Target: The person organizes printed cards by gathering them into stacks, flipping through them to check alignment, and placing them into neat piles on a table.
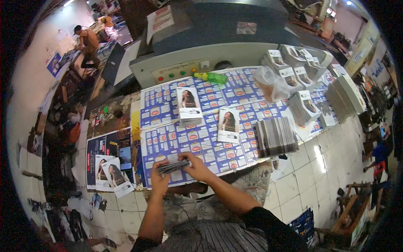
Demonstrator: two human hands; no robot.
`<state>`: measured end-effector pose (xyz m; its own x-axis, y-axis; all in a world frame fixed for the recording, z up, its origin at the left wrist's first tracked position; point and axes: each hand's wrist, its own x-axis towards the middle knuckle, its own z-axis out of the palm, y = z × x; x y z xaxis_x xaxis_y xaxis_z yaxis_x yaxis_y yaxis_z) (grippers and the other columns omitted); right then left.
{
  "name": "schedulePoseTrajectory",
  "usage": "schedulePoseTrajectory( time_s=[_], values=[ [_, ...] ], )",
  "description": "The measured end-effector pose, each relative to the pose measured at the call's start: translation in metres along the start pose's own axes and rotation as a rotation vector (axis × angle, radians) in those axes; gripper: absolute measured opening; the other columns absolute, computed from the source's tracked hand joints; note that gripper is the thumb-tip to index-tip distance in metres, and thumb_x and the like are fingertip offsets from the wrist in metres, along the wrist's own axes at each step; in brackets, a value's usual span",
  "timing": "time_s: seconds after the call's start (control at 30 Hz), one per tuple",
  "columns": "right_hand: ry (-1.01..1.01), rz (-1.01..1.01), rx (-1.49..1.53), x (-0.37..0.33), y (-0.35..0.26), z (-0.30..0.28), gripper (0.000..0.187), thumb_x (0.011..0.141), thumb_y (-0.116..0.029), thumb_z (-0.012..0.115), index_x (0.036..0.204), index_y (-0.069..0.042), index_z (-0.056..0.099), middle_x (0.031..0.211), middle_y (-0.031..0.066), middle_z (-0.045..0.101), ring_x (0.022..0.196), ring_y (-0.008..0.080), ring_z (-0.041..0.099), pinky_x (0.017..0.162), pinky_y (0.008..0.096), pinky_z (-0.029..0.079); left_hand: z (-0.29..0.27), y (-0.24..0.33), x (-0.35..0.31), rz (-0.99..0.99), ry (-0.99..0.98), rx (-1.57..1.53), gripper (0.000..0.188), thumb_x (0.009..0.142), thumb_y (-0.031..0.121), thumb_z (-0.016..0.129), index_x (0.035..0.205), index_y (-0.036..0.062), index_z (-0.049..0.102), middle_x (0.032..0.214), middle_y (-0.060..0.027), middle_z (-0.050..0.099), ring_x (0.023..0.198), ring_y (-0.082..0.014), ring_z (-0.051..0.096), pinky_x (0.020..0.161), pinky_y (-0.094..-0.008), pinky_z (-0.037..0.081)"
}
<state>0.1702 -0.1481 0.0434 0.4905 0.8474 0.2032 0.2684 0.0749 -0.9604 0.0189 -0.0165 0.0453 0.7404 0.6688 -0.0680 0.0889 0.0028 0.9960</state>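
A thin stack of flat folded cartons or leaflets [172,167] is held edge-on over the table's near edge; the exact kind is hard to make out. My left hand [159,179] grips its left end, and my right hand [196,168] is closed on the right end. Beyond my hands lies a single white printed piece [228,126] with a picture of a long-haired person. Left of that stands a neat pile of similar pieces [189,104]. A long row of dark-edged pieces [276,136] stands on edge to the right of my right hand.
The table [157,145] is covered with blue printed sheets. A green bottle [216,78] lies before a machine panel [174,69]. A plastic bag [273,82] and several bundled stacks [303,107] fill the right side. Two printed sheets [121,178] and a phone [125,157] lie left. A person [87,41] works far left.
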Motion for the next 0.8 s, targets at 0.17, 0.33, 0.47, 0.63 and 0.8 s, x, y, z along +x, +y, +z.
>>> schedulePoseTrajectory(
  time_s=[0.17,0.33,0.47,0.63,0.8],
  values=[
    [-0.143,0.302,-0.008,-0.001,-0.009,0.002,0.052,0.089,-0.004,0.050,0.137,-0.002,0.030,0.111,0.0227,0.056,0.097,0.0285,0.061,0.084,0.0391,0.047,-0.003,-0.039,0.001,0.026,-0.064,0.234,0.033,0.092,0.003,0.054,0.124,0.0004,0.046,0.118,-0.0120,0.057,0.108,-0.0228,0.056,0.095,-0.0337,0.043],
    [-0.049,0.320,0.031,0.000,0.019,-0.009,0.055,0.088,-0.001,0.052,0.138,0.000,0.029,0.113,0.0201,0.058,0.100,0.0219,0.060,0.083,0.0323,0.047,0.032,0.021,0.012,0.252,0.030,0.182,0.033,0.094,0.010,0.058,0.123,-0.0013,0.045,0.109,-0.0119,0.059,0.099,-0.0181,0.057,0.088,-0.0309,0.045],
    [0.218,0.237,0.355,0.022,0.004,-0.026,0.053,0.083,0.004,0.053,0.134,0.000,0.040,0.108,0.0100,0.061,0.096,0.0174,0.058,0.083,0.0297,0.048,0.037,0.040,0.047,0.068,-0.013,0.097,0.027,0.091,0.014,0.064,0.112,-0.0001,0.054,0.095,-0.0059,0.061,0.080,-0.0104,0.057,0.069,-0.0268,0.047],
    [0.388,0.133,0.072,0.095,-0.012,-0.084,0.054,0.084,-0.001,0.057,0.136,0.002,0.043,0.106,0.0107,0.063,0.088,0.0154,0.060,0.075,0.0289,0.050,0.071,0.097,0.154,0.194,-0.058,0.060,0.044,0.091,0.015,0.064,0.128,-0.0033,0.047,0.113,-0.0148,0.065,0.101,-0.0195,0.063,0.085,-0.0309,0.050],
    [0.487,0.093,0.020,0.170,-0.006,-0.120,0.049,0.078,-0.008,0.062,0.125,0.001,0.052,0.093,0.0177,0.066,0.081,0.0261,0.064,0.071,0.0360,0.051,0.090,0.097,0.254,0.194,0.065,0.460,0.071,0.082,0.032,0.070,0.134,-0.0064,0.042,0.124,-0.0284,0.058,0.112,-0.0431,0.058,0.095,-0.0433,0.046]
  ],
)
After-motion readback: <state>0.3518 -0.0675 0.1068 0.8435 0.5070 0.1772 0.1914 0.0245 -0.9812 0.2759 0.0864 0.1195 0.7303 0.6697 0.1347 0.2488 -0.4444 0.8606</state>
